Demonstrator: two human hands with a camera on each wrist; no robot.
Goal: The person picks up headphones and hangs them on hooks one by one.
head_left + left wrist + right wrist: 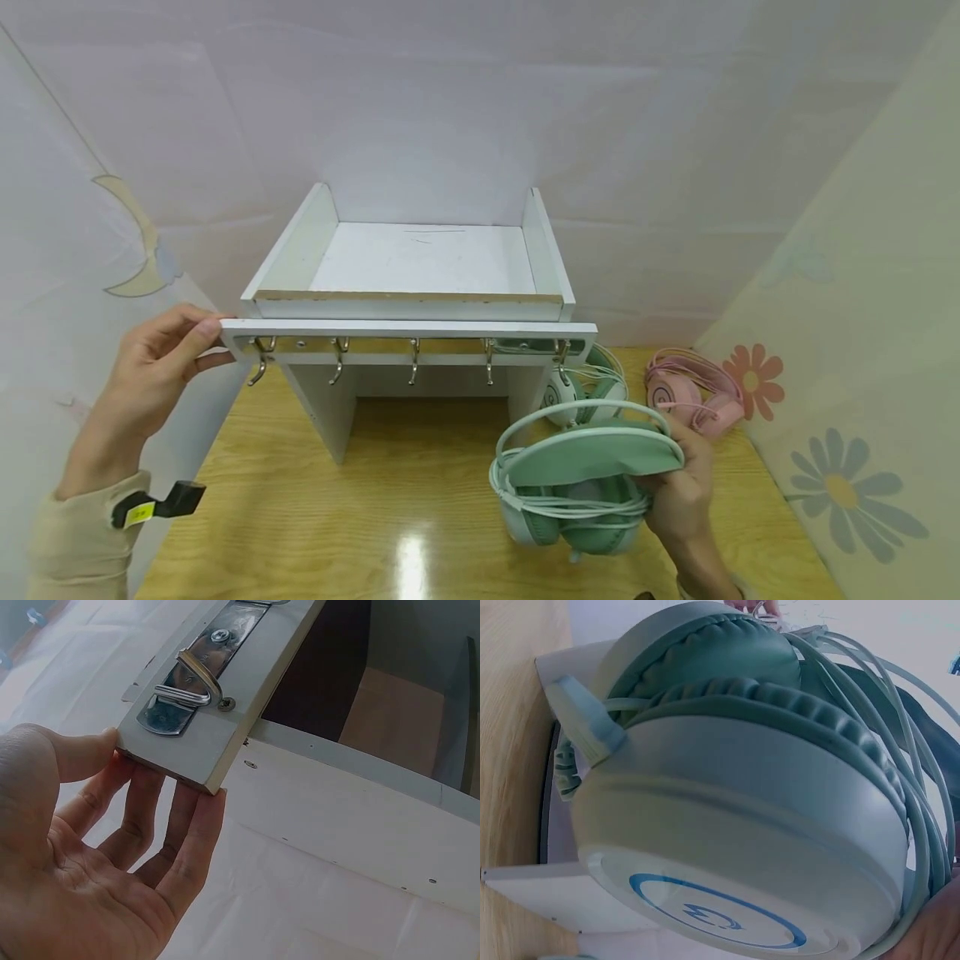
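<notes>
In the head view my left hand (153,375) grips the left end of a white board (450,327) with a row of metal hooks (414,362). The left wrist view shows the thumb on the board's face (176,750) and the fingertips along its end edge. My right hand (682,492) holds green headphones (592,462) by one side, in front of the shelf's right side, with their cable looped around them. Close up in the right wrist view is a pale ear cup (742,825) with a blue ring logo; most of that hand is hidden there.
A white shelf unit (322,408) stands behind the board on the wooden table (337,533). At the right lie white-and-green headphones (611,387) and pink headphones (675,396), near the patterned wall sheet (847,333).
</notes>
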